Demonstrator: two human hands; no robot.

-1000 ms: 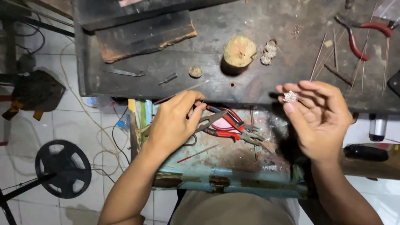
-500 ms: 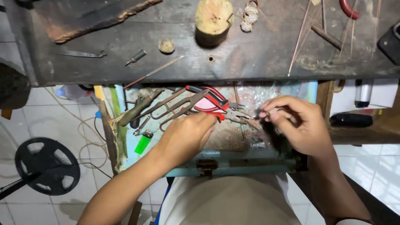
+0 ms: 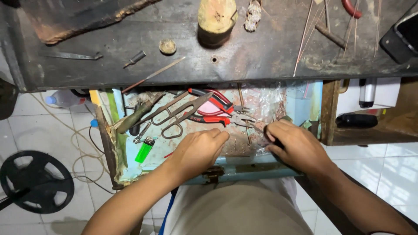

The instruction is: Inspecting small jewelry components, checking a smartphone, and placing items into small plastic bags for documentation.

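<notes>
Both of my hands are down in an open teal drawer (image 3: 244, 169) under a dark workbench (image 3: 261, 58). My left hand (image 3: 198, 150) rests palm down on the drawer floor with its fingers curled together and nothing visible in it. My right hand (image 3: 298, 146) has its fingertips pinched on a small metal piece right beside the jaws of the red-handled pliers (image 3: 215, 109). Large metal shears (image 3: 174, 115) lie just beyond my left hand. A green lighter (image 3: 144, 149) lies to its left.
On the bench stand a wooden stump (image 3: 216, 17), thin metal rods (image 3: 305, 37), a file (image 3: 152, 75) and a dark device (image 3: 402, 35) at the right edge. A black wheel-shaped object (image 3: 35, 180) and a plastic bottle (image 3: 63, 99) are on the tiled floor at left.
My right hand came down from above the bench, where it held a small silvery piece, into the drawer. My left hand slid toward the drawer's front. The view tilted downward.
</notes>
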